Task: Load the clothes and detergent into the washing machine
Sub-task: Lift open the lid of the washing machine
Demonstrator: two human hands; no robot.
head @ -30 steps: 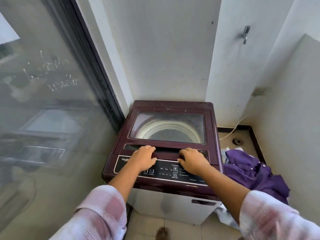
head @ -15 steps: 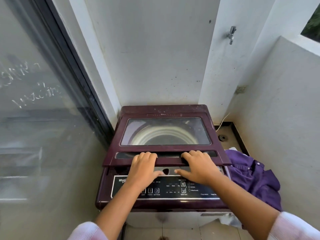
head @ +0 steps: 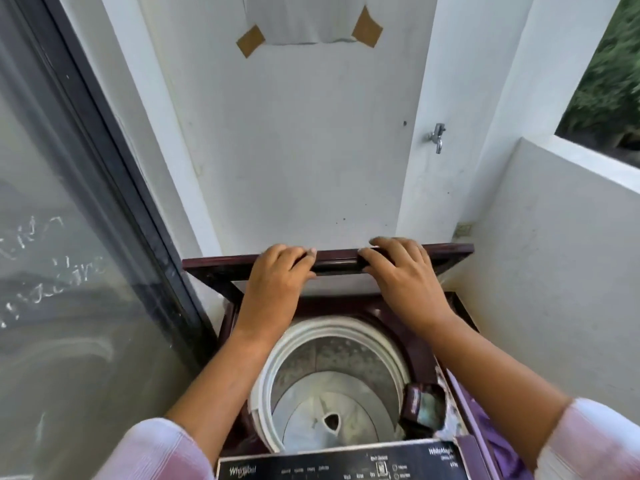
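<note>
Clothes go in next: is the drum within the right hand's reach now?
Probably yes: the lid stands raised, the drum lies uncovered below the right hand, which grips the lid's edge.

pretty plain really: left hand [head: 277,277] and right hand [head: 403,275] bare, forearms bare too, left sleeve [head: 156,452] and right sleeve [head: 588,441] both loose pale pink-and-white check, a bit blurry

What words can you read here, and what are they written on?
"Whirlpool": control panel, left end.
"WhiteMagic": same panel, right end.
Small button labels on the panel: too blurred to read.
Scrawl on the glass door: unreadable.
</note>
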